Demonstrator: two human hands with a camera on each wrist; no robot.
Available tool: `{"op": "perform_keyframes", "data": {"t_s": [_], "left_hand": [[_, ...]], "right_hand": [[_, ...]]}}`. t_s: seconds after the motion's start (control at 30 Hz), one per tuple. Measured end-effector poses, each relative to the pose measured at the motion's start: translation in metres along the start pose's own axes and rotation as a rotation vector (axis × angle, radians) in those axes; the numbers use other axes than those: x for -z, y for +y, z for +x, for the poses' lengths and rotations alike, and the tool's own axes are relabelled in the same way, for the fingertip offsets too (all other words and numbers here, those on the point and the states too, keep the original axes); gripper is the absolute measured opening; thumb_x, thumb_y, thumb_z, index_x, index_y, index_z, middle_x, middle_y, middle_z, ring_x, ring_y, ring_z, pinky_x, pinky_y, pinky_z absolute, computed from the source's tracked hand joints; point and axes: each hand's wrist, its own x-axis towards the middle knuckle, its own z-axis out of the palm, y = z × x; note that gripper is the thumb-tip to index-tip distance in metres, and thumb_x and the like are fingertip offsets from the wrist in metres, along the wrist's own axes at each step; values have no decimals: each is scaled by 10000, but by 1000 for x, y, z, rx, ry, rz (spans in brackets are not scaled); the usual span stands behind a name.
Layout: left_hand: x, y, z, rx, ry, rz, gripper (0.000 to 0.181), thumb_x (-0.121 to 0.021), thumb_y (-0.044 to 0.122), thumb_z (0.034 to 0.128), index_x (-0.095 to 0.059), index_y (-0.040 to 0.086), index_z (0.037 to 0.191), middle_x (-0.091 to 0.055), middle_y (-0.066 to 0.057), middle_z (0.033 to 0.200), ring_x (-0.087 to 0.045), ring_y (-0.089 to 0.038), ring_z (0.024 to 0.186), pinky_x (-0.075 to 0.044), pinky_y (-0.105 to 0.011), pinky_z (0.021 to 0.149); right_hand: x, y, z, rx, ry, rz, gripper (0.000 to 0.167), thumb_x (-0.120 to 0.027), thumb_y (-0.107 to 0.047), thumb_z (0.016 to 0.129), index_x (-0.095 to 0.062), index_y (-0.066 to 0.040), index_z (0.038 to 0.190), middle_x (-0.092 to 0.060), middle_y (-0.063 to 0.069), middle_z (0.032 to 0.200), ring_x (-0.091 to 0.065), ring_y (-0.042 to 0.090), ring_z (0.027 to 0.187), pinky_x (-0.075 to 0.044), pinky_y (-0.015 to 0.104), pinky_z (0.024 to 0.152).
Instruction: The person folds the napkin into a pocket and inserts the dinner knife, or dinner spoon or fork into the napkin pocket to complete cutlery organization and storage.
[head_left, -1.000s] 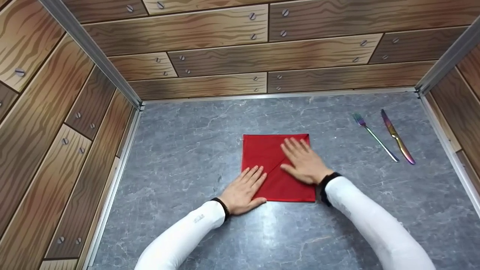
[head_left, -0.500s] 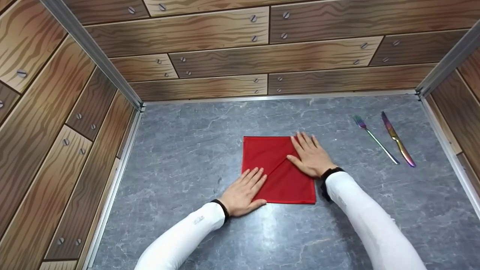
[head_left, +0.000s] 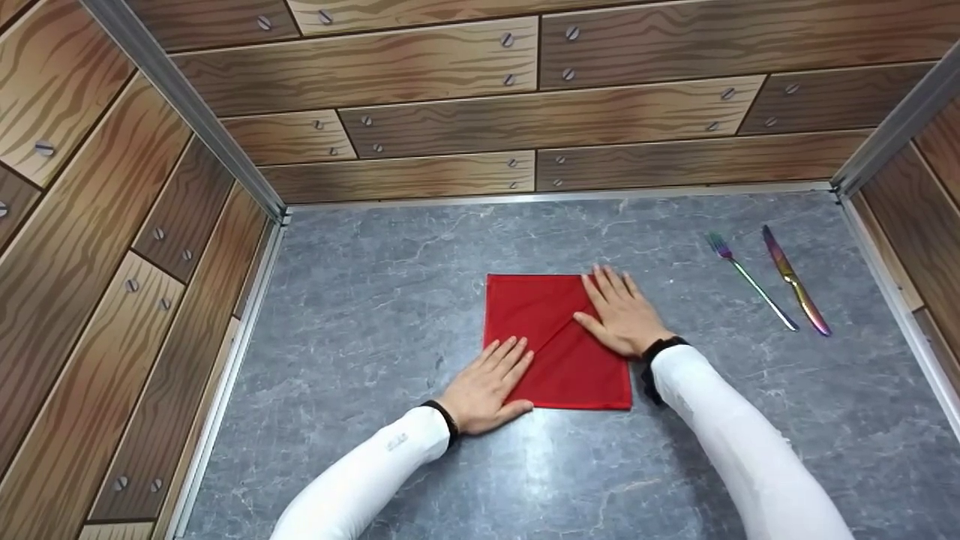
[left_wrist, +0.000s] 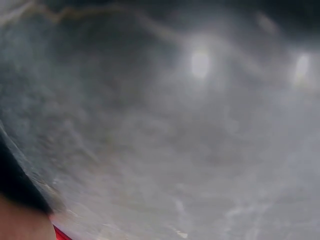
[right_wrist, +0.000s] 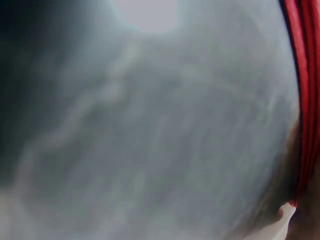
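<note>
A red cloth (head_left: 532,307), folded roughly square with a diagonal fold line across it, lies flat in the head view. The left hand (head_left: 484,388) rests flat on its lower left part, fingers straight. Over its upper right corner and right edge lies the right hand (head_left: 621,313), fingers straight and a little spread, hiding that corner. In the left wrist view a bit of red cloth (left_wrist: 61,234) shows at the bottom left beside part of the hand. Layered red cloth edges (right_wrist: 309,75) run down the right side of the right wrist view.
A rainbow-coloured fork (head_left: 752,283) and a knife (head_left: 796,282) lie side by side at the right of the grey marbled tabletop (head_left: 360,300). Wood-patterned walls (head_left: 435,180) with metal edging stand at the back, left and right.
The right hand has slid up and to the right over the cloth, to its upper right corner, then stayed there. The left hand has kept its place.
</note>
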Motion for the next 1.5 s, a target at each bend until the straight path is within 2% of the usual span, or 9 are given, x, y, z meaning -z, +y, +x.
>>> {"op": "perform_keyframes", "data": {"t_s": [0.23, 0.4, 0.6, 0.7, 0.87, 1.03, 1.17, 1.33, 1.5], "left_hand": [[8, -4, -3, 18, 39, -137, 796, -214, 623, 1065, -65, 104, 1650, -51, -92, 1717, 39, -237, 1572, 1, -418, 1261], [26, -2, -12, 168, 166, -311, 719, -403, 484, 1084, -173, 101, 1648, -168, -107, 1701, -69, -273, 1570, -99, -470, 1258], [46, 3, -43, 495, 276, -883, 607, -604, 277, 1032, -407, 8, 1539, -533, -174, 1443, -584, -284, 1256, -470, -456, 1065], [51, 4, -61, 600, 240, -1197, 579, -611, 189, 1020, -403, -65, 1497, -605, -212, 1300, -667, -307, 1060, -564, -455, 911], [57, 6, -77, 701, 116, -1501, 601, -577, 148, 1014, -330, -117, 1493, -609, -243, 1279, -679, -360, 1050, -595, -470, 867], [60, 7, -70, 809, 35, -1627, 662, -591, 153, 982, -297, -119, 1510, -588, -238, 1310, -694, -364, 1047, -605, -446, 855], [60, 5, -58, 869, -20, -1664, 636, -622, 173, 973, -347, -98, 1479, -627, -189, 1191, -712, -287, 882, -624, -424, 776], [58, 1, -45, 894, -55, -1650, 396, -671, 303, 981, -573, -27, 1177, -593, -77, 911, -592, -137, 628, -624, -358, 669], [58, 0, -38, 919, -58, -1607, 333, -709, 325, 953, -573, 26, 1012, -534, -54, 792, -505, -102, 566, -607, -305, 605]], "right_hand": [[7, -6, 3, -17, -6, -1, 818, -293, -623, 1059, -205, -45, 1631, -114, 213, 1688, -80, 385, 1554, 12, 550, 1239], [16, -13, 4, -49, -1, 59, 778, -259, -606, 1071, -254, -58, 1623, -138, 206, 1685, -77, 366, 1558, 29, 539, 1239], [30, -32, 13, -20, 95, 112, 599, -398, -406, 1095, -407, -28, 1561, -320, 203, 1629, -150, 399, 1540, -60, 537, 1246], [35, -53, 24, 52, 153, 145, 457, -494, -209, 1053, -552, -6, 1458, -529, 194, 1484, -357, 413, 1448, -238, 535, 1208], [36, -88, 43, 134, 140, 211, 346, -532, -21, 972, -713, -19, 1267, -678, 151, 1209, -576, 342, 1171, -464, 458, 1039], [33, -107, 52, 95, 12, 225, 295, -600, -23, 958, -724, -16, 1226, -642, 142, 1161, -576, 325, 1122, -496, 432, 985], [30, -108, 55, 41, -64, 224, 321, -650, -36, 933, -684, -16, 1252, -596, 148, 1197, -547, 327, 1144, -492, 442, 987], [27, -107, 60, 2, -88, 245, 325, -677, -77, 930, -661, -56, 1254, -580, 133, 1223, -533, 314, 1164, -481, 454, 997], [27, -107, 62, 11, -79, 249, 333, -694, -89, 907, -661, -60, 1237, -582, 136, 1207, -538, 329, 1155, -482, 474, 983]]}}
